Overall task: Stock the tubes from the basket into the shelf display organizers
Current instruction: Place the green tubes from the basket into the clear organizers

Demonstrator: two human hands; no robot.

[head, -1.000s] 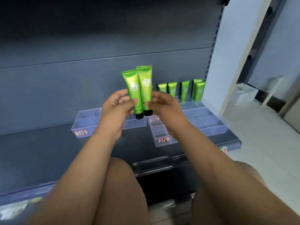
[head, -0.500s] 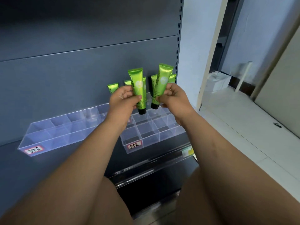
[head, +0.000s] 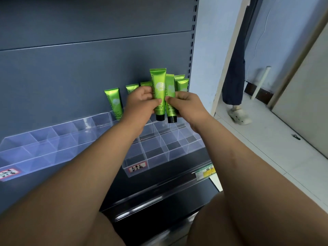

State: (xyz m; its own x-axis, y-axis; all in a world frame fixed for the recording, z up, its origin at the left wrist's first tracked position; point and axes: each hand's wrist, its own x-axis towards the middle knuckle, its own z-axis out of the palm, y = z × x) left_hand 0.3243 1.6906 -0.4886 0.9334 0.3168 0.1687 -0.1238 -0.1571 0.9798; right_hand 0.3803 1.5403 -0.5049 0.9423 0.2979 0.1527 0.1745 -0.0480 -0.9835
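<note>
Head view. A dark grey back panel [head: 88, 71] fills most of what I face. A pale wall and tiled floor lie off to my right, where someone's leg [head: 232, 82] and white shoe [head: 239, 115] stand in a doorway.

On the shelf sit two clear organizers: a long organizer [head: 53, 139] to my left and a right organizer [head: 168, 153] directly under my hands.

My left hand [head: 140, 102] has its fingers [head: 148, 89] and thumb pinching a green Chamomile tube [head: 158, 91]. My right hand [head: 188, 105] pinches a second tube [head: 170, 93] the same way. Both tubes are upright with their black caps down, side by side and about touching.

Stocked tubes already stand along the back row. A lone tube [head: 113, 102] is left of my left hand, and more tubes [head: 182, 84] crowd the right end by the slotted upright [head: 192, 50].

The caps hang just above the right organizer's rear cells, so the target lies straight down. The tubes' long axes already match the cells. I judge each hand can lower its own tube, the left one nearer the gap beside the lone tube.

The cell walls are thin, and the rows nearer me are open. The basket is out of view.
</note>
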